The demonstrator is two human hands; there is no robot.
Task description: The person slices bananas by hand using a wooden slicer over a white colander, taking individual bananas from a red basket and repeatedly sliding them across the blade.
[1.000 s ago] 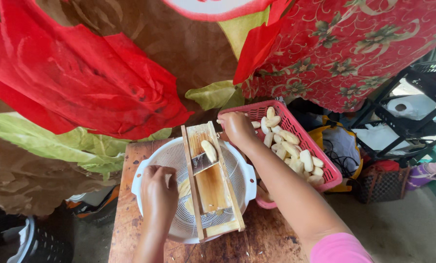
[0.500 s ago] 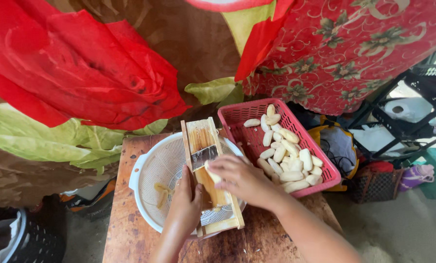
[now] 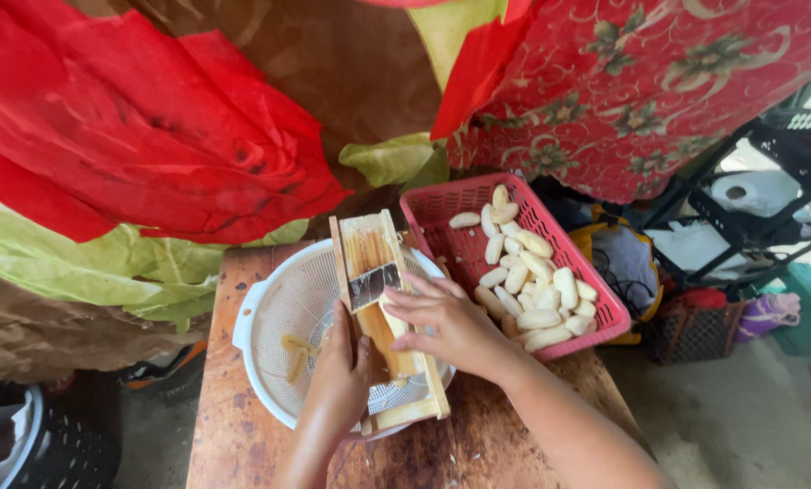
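Wooden slicer board (image 3: 383,317), with metal blade, lies across our white perforated colander (image 3: 274,312) on the wooden table (image 3: 233,435), near its far edge. Our left hand (image 3: 340,373) grips the board's left rail; our right hand (image 3: 451,328), fingers flat, presses a pale peeled piece (image 3: 395,319) onto it. Thin slices (image 3: 297,351) lie in the colander. Pink basket (image 3: 442,204) of peeled pieces sits at the table's right edge, touching the colander.
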